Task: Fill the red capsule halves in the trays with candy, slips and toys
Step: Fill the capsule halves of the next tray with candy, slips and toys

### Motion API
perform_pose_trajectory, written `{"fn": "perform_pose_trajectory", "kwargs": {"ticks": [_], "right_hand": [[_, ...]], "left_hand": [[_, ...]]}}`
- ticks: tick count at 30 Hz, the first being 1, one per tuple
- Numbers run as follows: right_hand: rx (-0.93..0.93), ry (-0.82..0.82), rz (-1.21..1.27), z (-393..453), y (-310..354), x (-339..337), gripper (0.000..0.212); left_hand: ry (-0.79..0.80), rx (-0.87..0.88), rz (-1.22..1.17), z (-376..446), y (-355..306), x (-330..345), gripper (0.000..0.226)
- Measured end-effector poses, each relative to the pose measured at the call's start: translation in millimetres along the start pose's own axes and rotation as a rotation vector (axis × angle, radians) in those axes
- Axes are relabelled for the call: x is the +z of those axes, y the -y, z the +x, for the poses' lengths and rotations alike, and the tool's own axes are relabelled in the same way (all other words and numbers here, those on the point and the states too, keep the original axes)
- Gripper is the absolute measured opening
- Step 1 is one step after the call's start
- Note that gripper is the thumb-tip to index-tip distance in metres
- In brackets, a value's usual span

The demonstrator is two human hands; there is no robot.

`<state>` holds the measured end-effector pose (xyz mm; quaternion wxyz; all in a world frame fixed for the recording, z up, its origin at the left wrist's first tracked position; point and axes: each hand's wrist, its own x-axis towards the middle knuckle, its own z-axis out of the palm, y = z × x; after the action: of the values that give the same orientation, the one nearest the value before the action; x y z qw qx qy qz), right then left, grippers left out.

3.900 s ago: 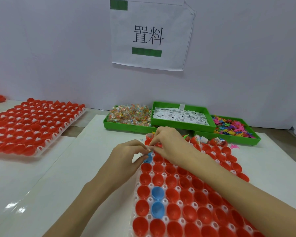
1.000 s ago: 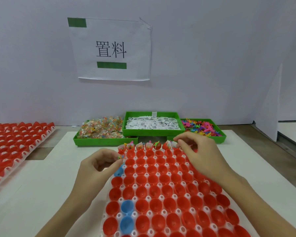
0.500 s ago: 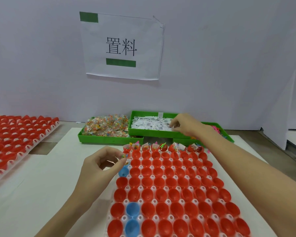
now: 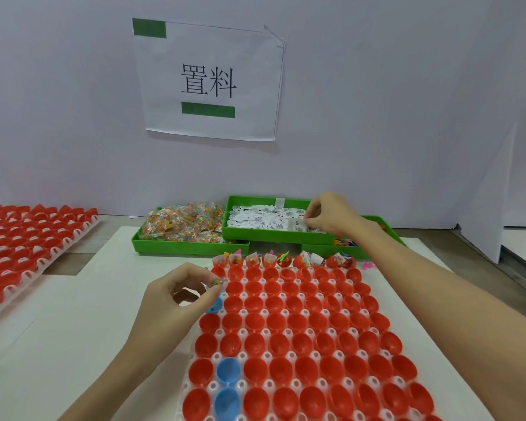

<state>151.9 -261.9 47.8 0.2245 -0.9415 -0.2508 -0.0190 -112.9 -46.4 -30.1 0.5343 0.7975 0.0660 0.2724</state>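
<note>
A clear tray (image 4: 289,337) of red capsule halves lies in front of me, with three blue halves among them. Its far row (image 4: 281,259) holds candy, slips and toys. My left hand (image 4: 176,296) hovers at the tray's far left corner, pinching a small candy packet (image 4: 214,283) above a blue half (image 4: 214,305). My right hand (image 4: 331,215) reaches into the green bin of white paper slips (image 4: 268,221), fingertips pinched on the slips. The green candy bin (image 4: 186,226) sits left of it. The toy bin (image 4: 374,243) on the right is mostly hidden by my right arm.
A second tray of red halves (image 4: 28,247) lies at the far left on a separate surface. A white wall with a paper sign (image 4: 208,80) stands right behind the bins. A pink toy (image 4: 368,265) lies loose beside the tray's far right corner.
My right hand has left the tray's far row and gone forward into the slip bin. My left hand stays at the far left corner, holding the candy packet.
</note>
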Motion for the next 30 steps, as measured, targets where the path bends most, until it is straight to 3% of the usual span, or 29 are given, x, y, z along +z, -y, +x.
{"fn": "perform_pose_trajectory", "kwargs": {"ticks": [4,9,11,15,21,26,30], "right_hand": [[0.037,-0.079,0.031,-1.9,-2.7,4.6,0.018],[0.095,-0.305,0.283,-4.2,-7.0,6.7,0.014],[0.131,-0.328,0.43,-10.5,-3.1,2.6,0.004],[0.14,-0.219,0.838,-49.0,18.6,-0.6,0.011],[-0.038,-0.151,0.79,-152.6,53.0,14.2,0.003],[-0.122,-0.05,0.764,-198.4,74.7,28.5,0.007],[-0.183,0.064,0.78,-210.2,81.6,31.7,0.003]], "left_hand": [[-0.013,-0.001,0.01,0.2,-2.4,-1.0,0.022],[-0.074,-0.027,-0.038,1.6,-8.5,-4.6,0.009],[-0.097,-0.056,-0.074,1.2,-12.4,-5.9,0.017],[-0.085,-0.107,-0.199,-1.6,-23.1,-4.4,0.019],[0.066,-0.168,-0.408,-15.2,-43.8,3.0,0.027],[0.212,-0.145,-0.376,-27.5,-48.0,12.6,0.02],[0.228,-0.138,-0.364,-30.1,-51.4,12.5,0.02]]}}
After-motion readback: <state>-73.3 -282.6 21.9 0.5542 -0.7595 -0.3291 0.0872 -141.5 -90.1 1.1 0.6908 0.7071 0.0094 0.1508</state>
